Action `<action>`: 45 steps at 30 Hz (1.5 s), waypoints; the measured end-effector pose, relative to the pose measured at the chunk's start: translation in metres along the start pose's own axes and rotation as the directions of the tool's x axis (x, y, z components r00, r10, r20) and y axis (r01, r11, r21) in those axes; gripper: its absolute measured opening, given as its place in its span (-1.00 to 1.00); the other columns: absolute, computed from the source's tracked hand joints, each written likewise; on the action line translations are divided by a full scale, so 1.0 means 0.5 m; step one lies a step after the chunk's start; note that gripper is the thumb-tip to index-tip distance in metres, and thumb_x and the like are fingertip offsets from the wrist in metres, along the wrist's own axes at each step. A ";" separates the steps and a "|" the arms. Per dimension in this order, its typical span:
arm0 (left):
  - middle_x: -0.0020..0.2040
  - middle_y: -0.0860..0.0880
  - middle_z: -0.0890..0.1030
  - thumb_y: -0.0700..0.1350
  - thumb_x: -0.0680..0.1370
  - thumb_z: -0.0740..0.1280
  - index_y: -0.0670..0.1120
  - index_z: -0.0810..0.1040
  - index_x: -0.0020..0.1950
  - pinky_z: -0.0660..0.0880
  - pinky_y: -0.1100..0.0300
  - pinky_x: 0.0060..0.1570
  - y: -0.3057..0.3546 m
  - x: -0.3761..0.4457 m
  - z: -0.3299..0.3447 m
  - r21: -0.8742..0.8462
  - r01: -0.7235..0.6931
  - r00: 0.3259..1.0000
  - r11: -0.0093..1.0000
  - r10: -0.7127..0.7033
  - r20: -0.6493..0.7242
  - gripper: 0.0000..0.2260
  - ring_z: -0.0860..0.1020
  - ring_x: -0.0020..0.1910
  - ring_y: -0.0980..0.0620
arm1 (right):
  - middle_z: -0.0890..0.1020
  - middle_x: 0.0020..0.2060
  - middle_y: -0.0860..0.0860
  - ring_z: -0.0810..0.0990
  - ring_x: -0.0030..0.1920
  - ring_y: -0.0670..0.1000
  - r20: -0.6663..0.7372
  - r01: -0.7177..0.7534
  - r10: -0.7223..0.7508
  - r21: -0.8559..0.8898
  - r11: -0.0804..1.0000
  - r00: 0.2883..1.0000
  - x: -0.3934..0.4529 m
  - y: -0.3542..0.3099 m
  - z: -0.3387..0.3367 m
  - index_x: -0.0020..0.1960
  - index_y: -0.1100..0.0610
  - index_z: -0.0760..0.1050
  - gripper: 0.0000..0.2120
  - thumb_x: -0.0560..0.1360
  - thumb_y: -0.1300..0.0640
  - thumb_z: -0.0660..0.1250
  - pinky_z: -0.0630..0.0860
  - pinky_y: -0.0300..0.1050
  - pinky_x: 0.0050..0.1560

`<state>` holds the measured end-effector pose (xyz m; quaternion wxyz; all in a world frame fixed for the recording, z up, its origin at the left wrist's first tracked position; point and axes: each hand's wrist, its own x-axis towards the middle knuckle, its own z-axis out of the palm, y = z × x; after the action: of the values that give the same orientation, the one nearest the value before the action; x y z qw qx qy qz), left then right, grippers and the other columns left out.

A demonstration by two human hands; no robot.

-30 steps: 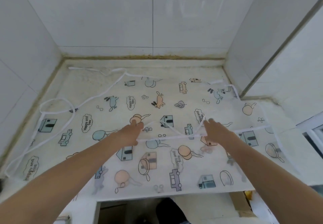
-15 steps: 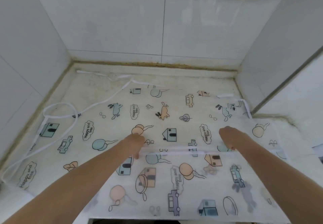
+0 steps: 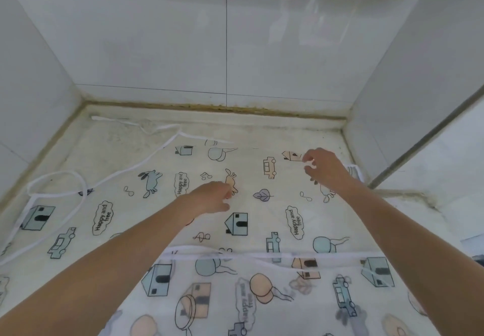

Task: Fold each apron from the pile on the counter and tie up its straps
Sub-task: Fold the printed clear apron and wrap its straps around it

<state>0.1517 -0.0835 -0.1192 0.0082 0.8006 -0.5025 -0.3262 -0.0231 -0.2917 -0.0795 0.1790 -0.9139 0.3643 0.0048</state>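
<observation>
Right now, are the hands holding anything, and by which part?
Neither hand clearly holds anything. The left hand rests on the apron; the right hand hovers, fingers curled, near its far edge.

White cartoon-print apron [image 3: 262, 220], white straps [image 3: 146, 160]

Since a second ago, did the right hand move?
Yes. The right hand left the folded white edge and went farther back, toward the back wall, up by the brown house print.
</observation>
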 end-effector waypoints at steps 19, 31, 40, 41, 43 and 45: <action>0.51 -0.08 0.04 -0.13 0.52 0.34 -0.01 0.02 0.53 0.43 -0.02 0.19 0.046 0.180 -0.025 0.238 0.013 1.000 0.971 -0.014 0.005 -0.32 0.27 0.36 -0.15 | 0.32 0.24 0.10 0.38 0.22 0.13 0.348 0.024 0.155 -0.460 0.887 0.925 0.159 0.080 0.094 0.37 0.12 0.16 -0.27 0.39 -0.16 0.42 0.33 0.04 0.21; 0.06 -0.05 0.56 -0.13 0.52 0.31 -0.04 0.42 0.32 0.43 0.10 0.07 0.133 0.191 -0.190 0.426 -0.080 0.978 0.901 0.153 -0.140 -0.63 0.50 0.11 -0.06 | 0.50 -0.30 -0.11 0.45 -0.33 -0.13 0.438 0.405 -0.326 -0.097 0.909 0.838 0.126 -0.068 -0.141 -0.21 0.03 0.43 -0.83 0.44 0.04 0.41 0.38 -0.19 -0.25; -0.28 0.06 0.38 -0.13 0.61 0.16 -0.06 0.46 0.14 0.41 0.18 -0.23 0.060 0.048 -0.192 0.537 0.138 0.955 0.832 0.032 -0.296 -0.85 0.45 -0.21 0.01 | 0.57 -0.16 0.03 0.58 -0.08 0.09 0.223 -0.002 0.195 -0.653 0.758 0.955 0.054 -0.022 -0.226 0.12 0.22 0.49 -0.81 0.52 0.21 0.31 0.44 -0.14 -0.15; -0.22 0.04 0.42 -0.15 0.61 0.16 -0.08 0.44 0.16 0.44 0.17 -0.22 0.051 0.036 -0.183 0.493 0.156 0.935 0.856 0.032 -0.353 -0.84 0.45 -0.20 0.01 | 0.56 -0.09 0.06 0.58 -0.01 0.12 0.043 -0.080 0.136 -0.622 0.779 0.990 0.043 -0.028 -0.243 0.15 0.22 0.46 -0.77 0.53 0.15 0.32 0.40 -0.11 -0.11; -0.07 -0.02 0.45 -0.24 0.59 0.16 -0.13 0.40 0.20 0.45 0.15 -0.22 0.044 0.016 -0.167 0.415 0.168 0.882 0.894 0.051 -0.468 -0.81 0.44 -0.10 -0.01 | 0.55 0.05 0.11 0.56 0.09 0.17 -0.169 -0.172 0.091 -0.559 0.811 0.981 0.030 -0.042 -0.269 0.20 0.22 0.40 -0.68 0.52 0.10 0.33 0.34 -0.10 -0.11; 0.08 -0.08 0.43 -0.32 0.55 0.16 -0.16 0.34 0.24 0.41 0.15 -0.24 0.051 -0.008 -0.153 0.363 0.170 0.829 0.916 0.066 -0.555 -0.73 0.42 0.04 -0.05 | 0.55 0.07 0.15 0.55 0.10 0.20 -0.246 -0.204 0.082 -0.526 0.825 0.966 -0.003 -0.053 -0.285 0.20 0.23 0.38 -0.69 0.52 0.15 0.33 0.30 -0.10 -0.12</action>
<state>0.1705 -0.1169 -0.0481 -0.0175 0.8589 -0.5111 0.0299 -0.0239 -0.3203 0.0625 -0.1305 -0.8919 0.4324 0.0244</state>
